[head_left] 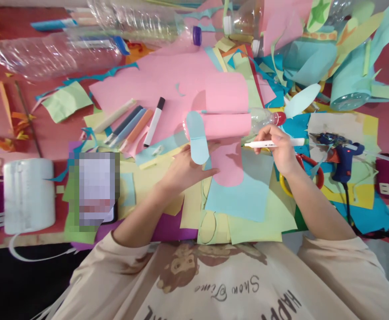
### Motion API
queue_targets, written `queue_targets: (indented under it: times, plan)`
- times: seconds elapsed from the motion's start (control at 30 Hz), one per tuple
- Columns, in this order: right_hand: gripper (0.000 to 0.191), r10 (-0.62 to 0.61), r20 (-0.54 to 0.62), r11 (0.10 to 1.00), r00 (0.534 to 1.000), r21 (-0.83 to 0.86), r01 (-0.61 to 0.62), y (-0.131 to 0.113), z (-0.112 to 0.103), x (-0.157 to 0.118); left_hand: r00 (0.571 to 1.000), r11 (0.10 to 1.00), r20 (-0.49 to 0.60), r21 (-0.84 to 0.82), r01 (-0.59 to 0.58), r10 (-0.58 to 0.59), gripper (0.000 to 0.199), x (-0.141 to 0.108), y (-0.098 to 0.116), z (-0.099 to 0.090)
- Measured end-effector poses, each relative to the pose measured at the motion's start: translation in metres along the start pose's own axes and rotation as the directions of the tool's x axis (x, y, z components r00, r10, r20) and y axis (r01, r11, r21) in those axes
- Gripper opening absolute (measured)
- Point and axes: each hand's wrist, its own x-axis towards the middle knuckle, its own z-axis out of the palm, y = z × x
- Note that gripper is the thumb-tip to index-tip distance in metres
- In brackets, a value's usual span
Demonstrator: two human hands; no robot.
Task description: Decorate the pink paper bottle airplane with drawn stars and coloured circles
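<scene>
**White marker [264,144], tip leftward, below pink-wrapped bottle [228,125]**

The slim marker runs nearly crosswise above rounded pink paper [229,162]; the right hand [279,149] pinches its barrel in a closed grip. The left hand [186,171] lies palm down, grip open, thumb extended. The clear bottle also runs crosswise, red cap [279,118] rightward.

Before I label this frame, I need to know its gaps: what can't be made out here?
All in the head view:
- Left hand: some fingers hidden under the light-blue paper strip.
- Red-capped bottle: its left part is hidden by pink paper.
- Phone screen: blurred by pixelation.
- Shirt: lower lettering cut off by the bottom edge.
</scene>
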Motion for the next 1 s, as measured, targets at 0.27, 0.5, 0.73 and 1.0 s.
queue_targets:
  times: [0.27, 0.5, 0.73, 1.0]
  plan:
    - [0.027, 0.1, 0.179, 0.992, 0.979, 0.059, -0.112, -0.01, 0.014, -0.012, 0.999, 1.0, -0.03, 0.014, -0.027, 0.028, 0.064, 0.001, -0.003, 0.005]
    - [0.045, 0.188, 0.259, 0.977, 0.947, -0.148, -0.153, 0.001, 0.014, -0.038, 0.998, 0.998, -0.04, 0.025, -0.05, 0.051, 0.063, 0.0, -0.002, 0.005]
    - [0.023, 0.133, 0.119, 0.991, 0.984, 0.012, -0.135, -0.013, 0.006, -0.024, 0.995, 0.998, -0.083, 0.033, -0.054, 0.056, 0.06, 0.0, -0.003, 0.009]
    - [0.022, 0.156, 0.194, 0.98, 0.968, -0.152, -0.128, -0.024, 0.024, 0.003, 0.989, 0.995, -0.11, 0.013, -0.097, 0.098, 0.059, 0.0, -0.006, 0.009]
